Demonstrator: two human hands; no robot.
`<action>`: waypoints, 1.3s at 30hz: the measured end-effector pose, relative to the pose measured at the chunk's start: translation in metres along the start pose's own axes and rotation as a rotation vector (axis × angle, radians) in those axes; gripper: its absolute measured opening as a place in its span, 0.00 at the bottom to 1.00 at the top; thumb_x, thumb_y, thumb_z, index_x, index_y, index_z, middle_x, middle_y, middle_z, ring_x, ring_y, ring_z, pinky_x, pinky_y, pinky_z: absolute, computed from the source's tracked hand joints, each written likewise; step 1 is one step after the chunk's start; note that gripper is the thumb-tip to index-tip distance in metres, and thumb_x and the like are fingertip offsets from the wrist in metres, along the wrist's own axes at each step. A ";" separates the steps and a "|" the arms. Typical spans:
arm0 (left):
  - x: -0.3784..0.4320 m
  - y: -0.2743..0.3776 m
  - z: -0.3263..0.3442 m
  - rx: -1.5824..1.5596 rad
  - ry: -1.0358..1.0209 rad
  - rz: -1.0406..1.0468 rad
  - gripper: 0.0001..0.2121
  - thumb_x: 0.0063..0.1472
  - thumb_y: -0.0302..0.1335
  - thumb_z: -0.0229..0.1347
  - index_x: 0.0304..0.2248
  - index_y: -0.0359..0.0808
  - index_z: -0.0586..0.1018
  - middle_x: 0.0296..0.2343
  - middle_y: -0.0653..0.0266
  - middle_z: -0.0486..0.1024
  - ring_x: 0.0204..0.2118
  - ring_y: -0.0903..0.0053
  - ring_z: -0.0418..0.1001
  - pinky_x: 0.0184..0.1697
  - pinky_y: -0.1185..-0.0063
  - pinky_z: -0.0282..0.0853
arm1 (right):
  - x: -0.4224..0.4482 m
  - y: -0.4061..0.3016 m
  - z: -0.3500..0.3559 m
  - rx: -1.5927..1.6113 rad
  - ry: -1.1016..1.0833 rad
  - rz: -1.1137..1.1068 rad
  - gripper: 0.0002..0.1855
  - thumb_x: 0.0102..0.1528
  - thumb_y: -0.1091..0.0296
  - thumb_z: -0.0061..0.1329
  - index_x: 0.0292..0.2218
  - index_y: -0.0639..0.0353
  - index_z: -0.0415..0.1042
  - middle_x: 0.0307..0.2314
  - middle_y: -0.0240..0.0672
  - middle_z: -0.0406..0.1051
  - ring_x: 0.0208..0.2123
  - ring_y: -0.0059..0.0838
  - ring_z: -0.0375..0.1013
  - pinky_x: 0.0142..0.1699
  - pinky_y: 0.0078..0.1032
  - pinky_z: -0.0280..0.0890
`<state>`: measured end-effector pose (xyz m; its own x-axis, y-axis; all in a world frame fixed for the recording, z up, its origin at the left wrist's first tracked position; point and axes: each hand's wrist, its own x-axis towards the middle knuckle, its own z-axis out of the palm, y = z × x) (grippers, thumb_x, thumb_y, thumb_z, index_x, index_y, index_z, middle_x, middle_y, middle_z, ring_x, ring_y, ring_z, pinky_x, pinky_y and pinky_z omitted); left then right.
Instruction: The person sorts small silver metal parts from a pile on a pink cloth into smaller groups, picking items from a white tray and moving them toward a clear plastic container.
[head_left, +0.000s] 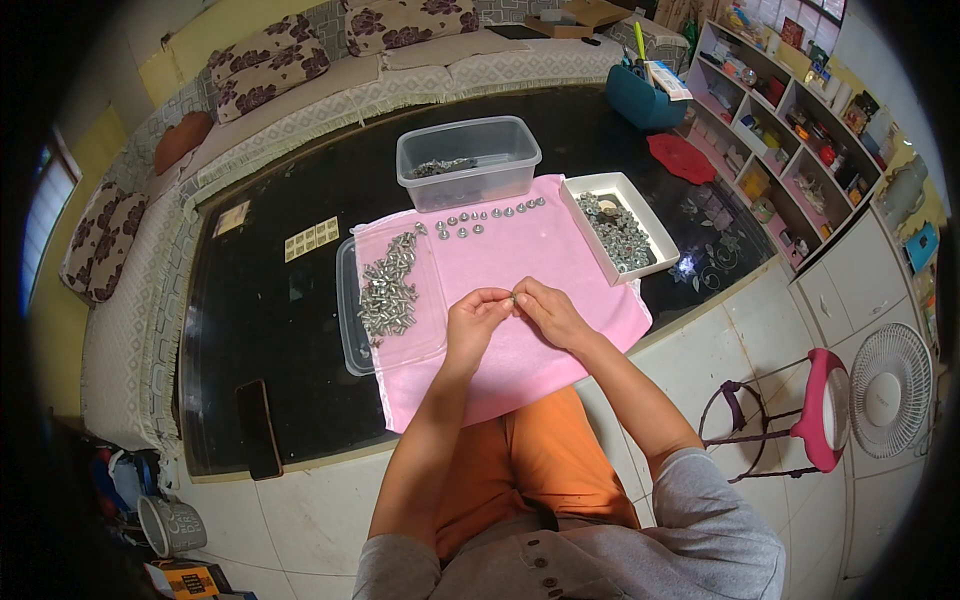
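My left hand (480, 315) and my right hand (546, 309) meet over a pink cloth (510, 375), their fingertips closed on one small metal piece (514, 296); its exact kind is hidden. To the left, a heap of metal screws (388, 289) lies on a clear plastic lid (420, 352). Short rows of screws standing on their heads (463, 217) run along the cloth's far part. At the right, a white open box (664, 251) holds many metal nuts (619, 232). Behind the cloth stands a clear plastic tub (469, 184) with dark small hardware inside.
The black glossy table (315, 315) bears a phone (259, 427) near its left front edge and sticker sheets (312, 238). A teal holder (645, 97) and a red mat (681, 158) are at the back right. A pink stool (821, 409) and a fan (889, 390) stand on the right.
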<state>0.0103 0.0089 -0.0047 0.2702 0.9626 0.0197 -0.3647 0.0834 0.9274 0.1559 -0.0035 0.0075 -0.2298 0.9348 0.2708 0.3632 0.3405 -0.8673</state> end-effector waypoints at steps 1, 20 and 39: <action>0.000 0.000 0.000 0.001 -0.008 0.013 0.06 0.49 0.18 0.50 0.29 0.28 0.70 0.24 0.63 0.70 0.26 0.84 0.68 0.32 0.88 0.65 | 0.000 0.000 0.000 0.003 -0.002 0.023 0.12 0.52 0.63 0.32 0.25 0.62 0.61 0.17 0.37 0.64 0.21 0.33 0.65 0.28 0.24 0.59; 0.001 -0.004 -0.004 0.010 -0.051 -0.004 0.06 0.49 0.19 0.50 0.29 0.28 0.70 0.24 0.64 0.70 0.25 0.86 0.67 0.30 0.89 0.64 | 0.000 0.006 0.001 0.008 0.000 0.070 0.14 0.52 0.60 0.33 0.24 0.61 0.61 0.13 0.34 0.64 0.17 0.29 0.65 0.24 0.22 0.58; 0.002 -0.004 -0.002 -0.030 -0.039 0.040 0.07 0.49 0.17 0.49 0.30 0.29 0.68 0.25 0.63 0.69 0.28 0.84 0.68 0.32 0.88 0.65 | 0.003 -0.002 0.002 0.024 0.019 0.166 0.19 0.53 0.57 0.31 0.20 0.61 0.64 0.08 0.30 0.60 0.13 0.22 0.60 0.21 0.20 0.56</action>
<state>0.0107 0.0106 -0.0093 0.2891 0.9546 0.0719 -0.4025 0.0531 0.9139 0.1527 -0.0019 0.0090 -0.1507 0.9800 0.1304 0.3731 0.1785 -0.9105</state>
